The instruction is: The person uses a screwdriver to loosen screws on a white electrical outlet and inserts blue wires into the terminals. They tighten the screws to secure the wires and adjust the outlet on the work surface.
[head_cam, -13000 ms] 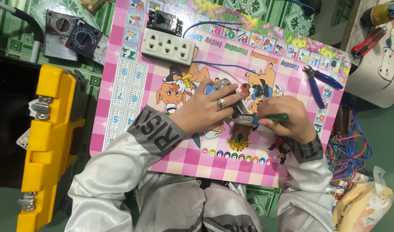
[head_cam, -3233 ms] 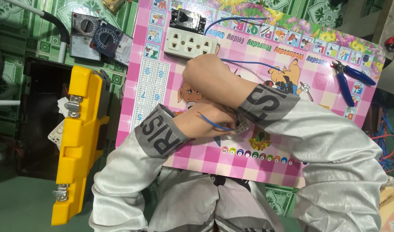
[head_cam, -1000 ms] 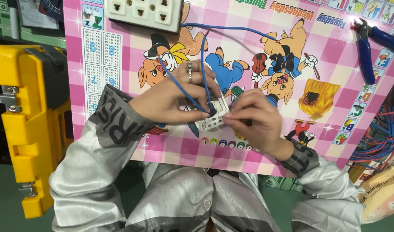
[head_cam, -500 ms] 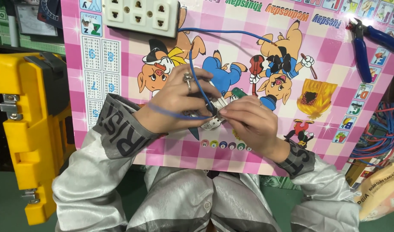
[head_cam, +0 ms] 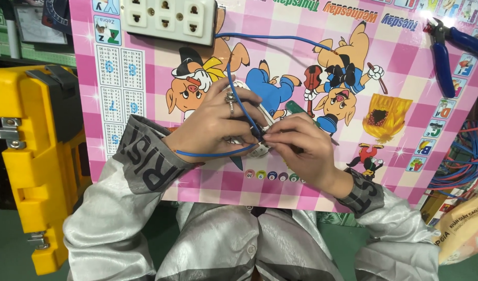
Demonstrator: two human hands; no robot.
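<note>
Since the picture from half a second ago, both hands have slid a little to the right on the pink board (head_cam: 405, 125), and the white socket strip (head_cam: 168, 21) now sits closer to the top edge. The left hand (head_cam: 218, 125) is curled over a small white part (head_cam: 260, 151), with its fingers wrapped close around it. A blue wire (head_cam: 234, 96) runs from the socket strip, over the left hand, and loops under the wrist. The right hand (head_cam: 306, 151) has its fingertips pinched together on the wire, right beside the white part. Blue pliers (head_cam: 447, 52) lie far off near the top right corner. A yellow case (head_cam: 30, 156) stands to the left of the board.
</note>
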